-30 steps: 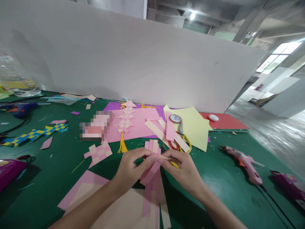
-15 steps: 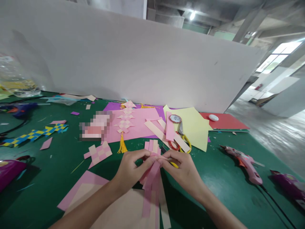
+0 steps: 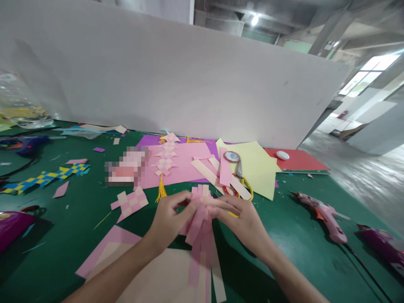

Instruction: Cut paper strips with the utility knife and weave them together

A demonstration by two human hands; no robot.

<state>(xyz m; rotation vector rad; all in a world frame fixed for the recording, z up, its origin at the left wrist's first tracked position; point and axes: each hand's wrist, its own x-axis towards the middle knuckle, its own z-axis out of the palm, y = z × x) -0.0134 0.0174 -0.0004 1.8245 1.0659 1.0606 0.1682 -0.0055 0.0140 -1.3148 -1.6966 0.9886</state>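
Observation:
My left hand (image 3: 168,219) and my right hand (image 3: 244,221) meet over a bundle of pink and cream paper strips (image 3: 200,242) lying on the green table. Fingertips of both hands pinch the strips near their upper part, where the strips cross. The long ends trail toward me over a large cream sheet (image 3: 164,277). A small woven pink and cream square (image 3: 131,202) lies to the left of my left hand.
Behind the hands lie a pink sheet with a woven ornament and yellow tassel (image 3: 164,162), loose strips, scissors (image 3: 241,185), a tape roll (image 3: 232,156) and a yellow sheet (image 3: 259,166). A pink glue gun (image 3: 323,214) lies right. A blue-yellow woven strip (image 3: 44,179) lies left. A white board stands behind.
Both hands have shifted slightly up and away from me along the strips, and the fingers have spread a little over the crossing point.

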